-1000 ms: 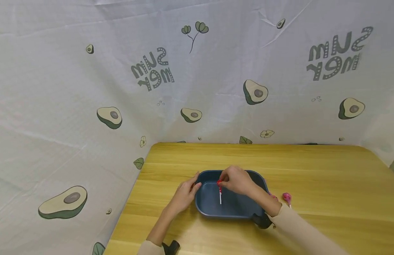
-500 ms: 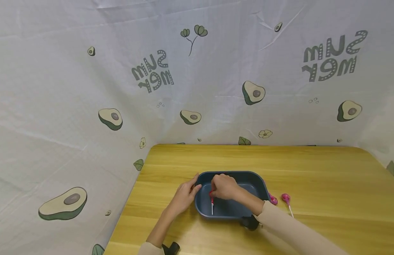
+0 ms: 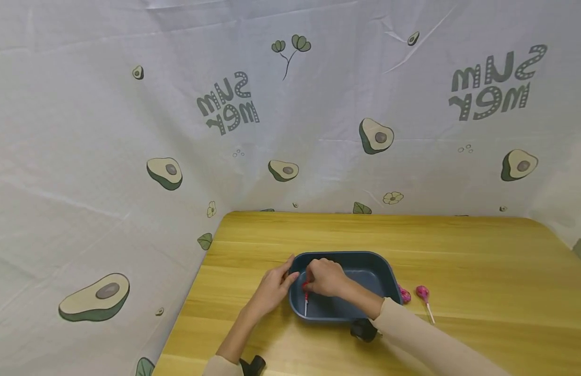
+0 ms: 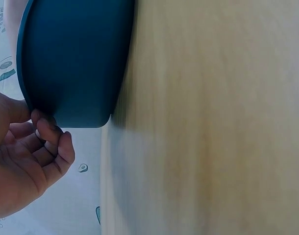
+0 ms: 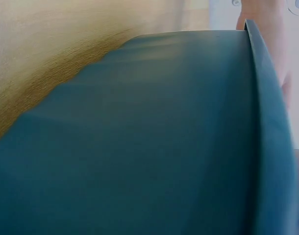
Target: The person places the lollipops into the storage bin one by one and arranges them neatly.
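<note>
A dark blue rectangular bin (image 3: 365, 279) stands on the wooden table in the head view. My left hand (image 3: 273, 284) holds its left rim; the left wrist view shows the thumb and fingers (image 4: 50, 133) pinching the bin's edge (image 4: 73, 73). Inside the bin, near its left end, my right hand (image 3: 325, 278) pinches a red-wrapped lollipop (image 3: 306, 296) by the candy end, its white stick pointing toward me. Whether the lollipop touches the bin's floor cannot be told. The bin's outer wall (image 5: 139, 122) fills most of the right wrist view and hides the right fingers.
Two pink-wrapped lollipops lie on the table (image 3: 483, 271) right of the bin: one (image 3: 422, 293) with its stick showing, another (image 3: 405, 295) against the bin's right wall, partly hidden. A printed white cloth (image 3: 328, 104) hangs behind and to the left.
My right hand has moved left and lower inside the bin, carrying the red lollipop from near the middle to the left end. My left hand stays at the rim.
</note>
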Motion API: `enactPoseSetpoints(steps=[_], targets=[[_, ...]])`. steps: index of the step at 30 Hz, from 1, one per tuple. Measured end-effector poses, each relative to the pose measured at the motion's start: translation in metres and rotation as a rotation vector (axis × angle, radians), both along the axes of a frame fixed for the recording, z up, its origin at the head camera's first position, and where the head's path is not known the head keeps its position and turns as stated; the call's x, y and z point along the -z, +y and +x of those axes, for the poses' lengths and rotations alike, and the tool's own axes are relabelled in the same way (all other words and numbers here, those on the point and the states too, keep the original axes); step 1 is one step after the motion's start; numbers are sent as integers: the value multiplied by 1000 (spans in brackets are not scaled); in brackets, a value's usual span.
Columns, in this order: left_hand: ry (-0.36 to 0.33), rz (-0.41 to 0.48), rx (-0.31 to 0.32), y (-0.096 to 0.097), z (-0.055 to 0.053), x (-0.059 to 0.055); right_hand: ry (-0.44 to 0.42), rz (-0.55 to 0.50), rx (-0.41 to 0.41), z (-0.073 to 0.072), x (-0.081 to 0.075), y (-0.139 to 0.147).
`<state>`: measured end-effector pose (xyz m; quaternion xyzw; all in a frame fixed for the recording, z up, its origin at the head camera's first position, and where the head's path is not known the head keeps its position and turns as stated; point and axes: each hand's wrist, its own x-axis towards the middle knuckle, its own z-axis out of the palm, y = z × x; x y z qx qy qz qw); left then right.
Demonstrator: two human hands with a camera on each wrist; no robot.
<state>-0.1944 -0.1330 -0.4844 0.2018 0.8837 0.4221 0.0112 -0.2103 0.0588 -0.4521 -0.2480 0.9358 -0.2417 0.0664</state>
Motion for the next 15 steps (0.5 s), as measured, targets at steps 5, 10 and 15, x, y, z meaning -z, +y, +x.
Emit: enactPoseSetpoints(steps=[5,10,15], targets=[[-12,2,2,1,1,0,5,-7,-15,0,2,0],[-22,2,-2,2,1,-1,-10,15,4,0,2,1],[-21,9,1,1,1,0,-30,41,50,0,-1,6]])
